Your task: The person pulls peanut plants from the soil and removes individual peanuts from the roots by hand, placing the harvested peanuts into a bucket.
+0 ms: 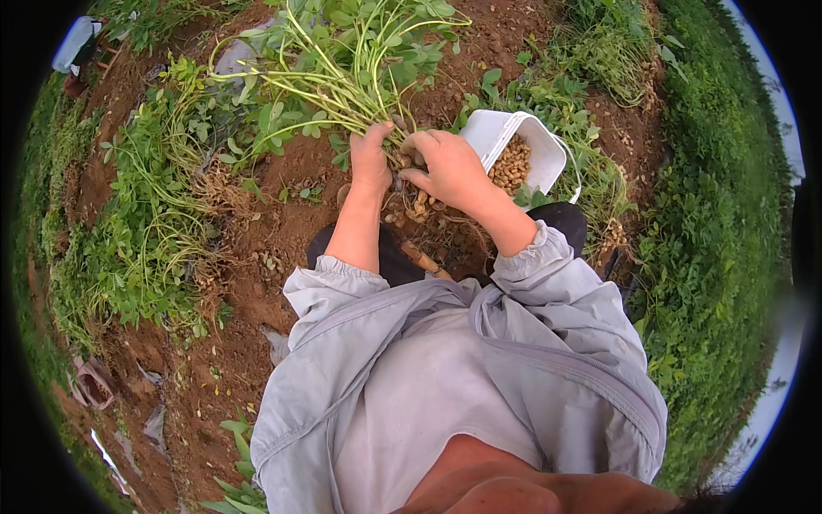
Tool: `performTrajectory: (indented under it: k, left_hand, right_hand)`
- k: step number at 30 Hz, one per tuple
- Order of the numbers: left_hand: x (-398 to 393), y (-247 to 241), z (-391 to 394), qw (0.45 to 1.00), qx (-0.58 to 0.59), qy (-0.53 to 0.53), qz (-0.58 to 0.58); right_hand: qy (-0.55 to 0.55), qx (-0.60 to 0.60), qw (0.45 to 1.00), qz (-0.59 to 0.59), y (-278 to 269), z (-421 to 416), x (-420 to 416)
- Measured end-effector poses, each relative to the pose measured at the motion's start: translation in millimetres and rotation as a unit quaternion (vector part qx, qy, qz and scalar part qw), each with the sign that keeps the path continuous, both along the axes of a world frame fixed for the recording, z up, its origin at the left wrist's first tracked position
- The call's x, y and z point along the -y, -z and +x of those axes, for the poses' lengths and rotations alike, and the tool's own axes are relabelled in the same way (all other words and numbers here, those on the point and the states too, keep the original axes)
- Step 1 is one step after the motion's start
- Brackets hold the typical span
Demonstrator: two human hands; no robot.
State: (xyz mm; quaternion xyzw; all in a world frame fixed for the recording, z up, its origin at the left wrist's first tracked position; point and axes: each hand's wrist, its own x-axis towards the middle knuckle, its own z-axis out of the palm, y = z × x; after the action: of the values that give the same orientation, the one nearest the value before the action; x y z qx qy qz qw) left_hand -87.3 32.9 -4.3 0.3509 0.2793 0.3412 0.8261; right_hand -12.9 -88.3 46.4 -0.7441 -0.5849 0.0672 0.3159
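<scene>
A pulled peanut plant (334,96) lies with its green stems and leaves pointing away from me. My left hand (372,157) is closed around the base of its stems. Just right of it, my right hand (443,164) curls its fingers and thumb at the root end, where the fingertips are partly hidden. Peanut pods and roots (417,205) hang below both hands. A white plastic bucket (546,154) lies tilted beside my right hand, its open side showing many loose peanut pods (511,166) inside.
Uprooted peanut plants (154,212) lie in a row at the left, more (603,58) at the upper right. Green crop rows (719,257) border the right. A wooden piece (424,260) is between my knees. Another person (80,51) is far upper left; a sack (93,384) stands lower left.
</scene>
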Motion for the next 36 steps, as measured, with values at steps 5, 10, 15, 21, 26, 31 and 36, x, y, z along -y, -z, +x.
performTrajectory:
  k: [5, 10, 15, 21, 26, 31, 36]
  left_hand:
    - [-7, 8, -3, 0.998, -0.017, -0.062, 0.005]
    - [-9, 1, -6, 0.996, 0.023, -0.085, -0.025]
    - [-2, 1, -12, 0.997, -0.005, -0.073, -0.02]
    - [1, 8, -15, 0.999, -0.019, -0.038, -0.004]
    - [6, -20, -13, 0.993, -0.076, -0.083, -0.022]
    - [4, -6, -13, 0.996, -0.024, -0.083, -0.016]
    - [8, -7, -16, 0.995, -0.068, -0.071, 0.027]
  right_hand:
    - [0.072, -0.288, 0.955, -0.025, -9, -2, 3]
    - [0.075, -0.524, 0.845, 0.083, 0, -5, 9]
    - [0.006, -0.604, 0.791, 0.103, -10, -16, 6]
    - [-0.041, -0.147, 0.988, -0.033, -21, -32, 9]
    - [-0.018, 0.029, 0.999, 0.034, -19, -34, 18]
    - [0.037, -0.005, 0.999, -0.029, -8, -23, 26]
    - [0.068, -0.081, 0.989, -0.103, -9, -20, 29]
